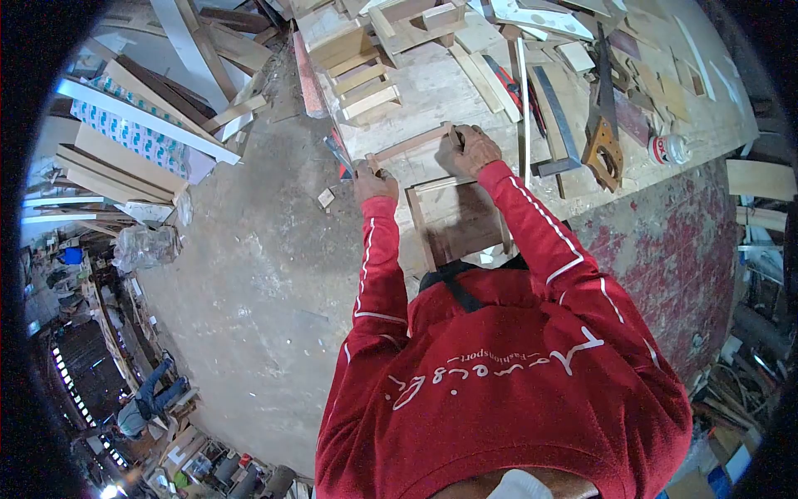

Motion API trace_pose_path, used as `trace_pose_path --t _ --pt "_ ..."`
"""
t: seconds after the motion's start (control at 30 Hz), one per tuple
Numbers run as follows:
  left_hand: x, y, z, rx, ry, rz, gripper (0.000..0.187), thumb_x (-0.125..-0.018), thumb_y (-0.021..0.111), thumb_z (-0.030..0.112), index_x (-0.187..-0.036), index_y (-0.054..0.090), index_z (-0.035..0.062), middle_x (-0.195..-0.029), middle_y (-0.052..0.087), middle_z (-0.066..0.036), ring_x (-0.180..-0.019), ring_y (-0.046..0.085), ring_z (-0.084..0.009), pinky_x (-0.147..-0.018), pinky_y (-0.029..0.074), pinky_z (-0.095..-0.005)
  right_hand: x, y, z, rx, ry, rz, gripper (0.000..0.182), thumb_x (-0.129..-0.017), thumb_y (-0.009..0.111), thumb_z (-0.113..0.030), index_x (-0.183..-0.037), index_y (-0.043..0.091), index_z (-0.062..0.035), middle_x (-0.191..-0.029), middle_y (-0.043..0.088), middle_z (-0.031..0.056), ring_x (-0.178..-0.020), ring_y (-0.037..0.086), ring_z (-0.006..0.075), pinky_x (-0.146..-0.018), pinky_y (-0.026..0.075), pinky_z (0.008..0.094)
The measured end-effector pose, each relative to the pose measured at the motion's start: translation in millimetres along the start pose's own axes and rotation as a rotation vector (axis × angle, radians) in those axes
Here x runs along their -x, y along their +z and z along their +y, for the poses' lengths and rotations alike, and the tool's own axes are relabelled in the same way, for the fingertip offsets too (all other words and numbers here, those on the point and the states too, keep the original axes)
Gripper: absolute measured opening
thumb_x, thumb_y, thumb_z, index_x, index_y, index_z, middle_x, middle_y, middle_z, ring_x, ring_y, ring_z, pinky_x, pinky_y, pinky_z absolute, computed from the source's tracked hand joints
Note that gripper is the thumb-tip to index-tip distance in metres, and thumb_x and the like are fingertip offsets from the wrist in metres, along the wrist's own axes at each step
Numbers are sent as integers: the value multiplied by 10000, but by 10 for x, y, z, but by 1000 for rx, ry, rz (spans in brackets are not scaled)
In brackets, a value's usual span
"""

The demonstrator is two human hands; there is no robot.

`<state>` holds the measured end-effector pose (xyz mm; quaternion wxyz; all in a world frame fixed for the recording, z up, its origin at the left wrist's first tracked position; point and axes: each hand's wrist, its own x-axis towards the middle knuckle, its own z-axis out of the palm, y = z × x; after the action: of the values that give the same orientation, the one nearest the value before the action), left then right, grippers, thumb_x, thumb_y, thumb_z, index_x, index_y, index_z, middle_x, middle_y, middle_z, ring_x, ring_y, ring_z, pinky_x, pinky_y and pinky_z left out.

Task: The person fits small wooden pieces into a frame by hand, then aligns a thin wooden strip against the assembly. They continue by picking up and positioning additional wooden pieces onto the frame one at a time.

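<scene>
My left hand (376, 180) is closed at the left end of a small wooden strip (413, 144), near the workbench edge. At the strip's other end, my right hand (474, 150) is closed with its fingers curled around it. Short end pieces seem to join the strip, partly hidden by my fingers. Closer to my body, an open wooden frame (418, 224) rests on the workbench (416, 112), below both hands. Further back on the bench stand small wooden frames (371, 101) of similar make.
A handsaw (604, 154), a metal try square (558, 125) and a white jar (667, 150) lie to the right. Long wood strips (485, 81) lie beyond my right hand. Stacked boards (150, 121) lean at the left. Another person (150, 403) is far off at lower left.
</scene>
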<state>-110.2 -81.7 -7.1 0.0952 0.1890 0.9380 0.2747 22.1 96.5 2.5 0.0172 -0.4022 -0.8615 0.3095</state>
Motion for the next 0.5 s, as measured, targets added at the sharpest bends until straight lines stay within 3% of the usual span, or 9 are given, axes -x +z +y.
trace_pose_path --t 0.17,0.43,0.5 --pt "-76 -12 51 20 -52 32 318 -690 550 104 -998 543 24 -921 568 -250 -845 558 -412 -731 459 -466 -39 -89 -78 -28 1 -24 514 -642 624 -276 -1112 495 -114 -1101 517 155 -972 550 332 -845 450 391" --pt "-202 5 22 40 42 67 310 -676 529 86 -981 559 35 -847 586 -245 -795 572 -413 -692 474 -460 -106 -133 -142 -60 -39 12 540 -628 623 -311 -1104 502 -87 -1084 525 160 -983 543 334 -851 442 397" --pt "-216 -18 64 7 29 58 309 -677 528 87 -980 562 39 -853 589 -240 -795 573 -410 -692 475 -457 -119 -131 -160 -54 -57 53 465 -665 613 -216 -1109 493 -145 -1019 522 147 -914 547 347 -779 461 409"
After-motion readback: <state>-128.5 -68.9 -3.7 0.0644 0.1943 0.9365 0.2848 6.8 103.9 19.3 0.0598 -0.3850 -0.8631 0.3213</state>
